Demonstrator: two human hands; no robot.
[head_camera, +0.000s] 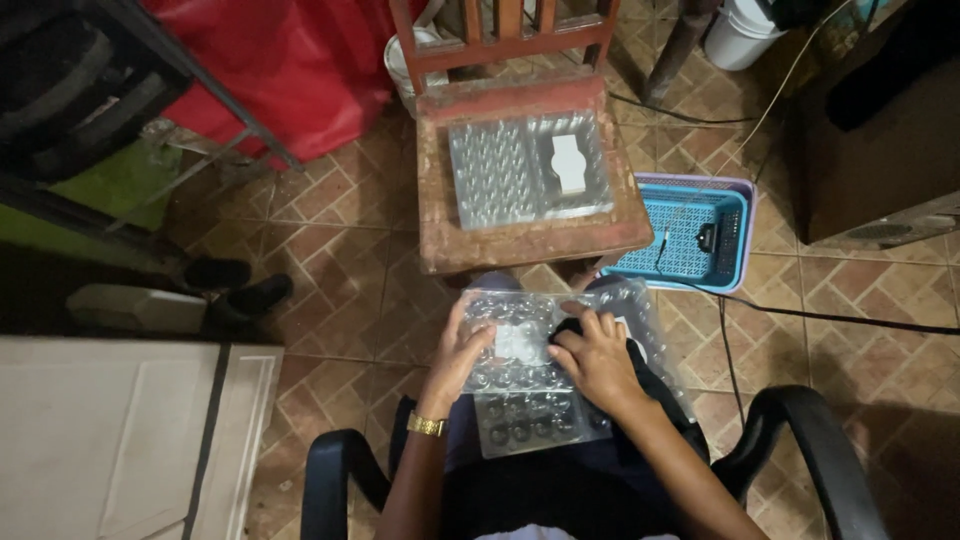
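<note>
While the person sits in a black chair, a clear blister tray lies on the lap with both hands on it. Left hand has fingers spread flat, pressing the tray's left side, gripping nothing. Right hand has fingers curled down onto the tray by a dark item; can't tell if it pinches that. Step looks like pressing or seating the tray on the lap; the next move likely needs the left hand steadying while the right works cell by cell. Counts: two trays, the second one on a wooden chair ahead with one white insert; one blue basket right of it; one wristwatch on the left wrist.
</note>
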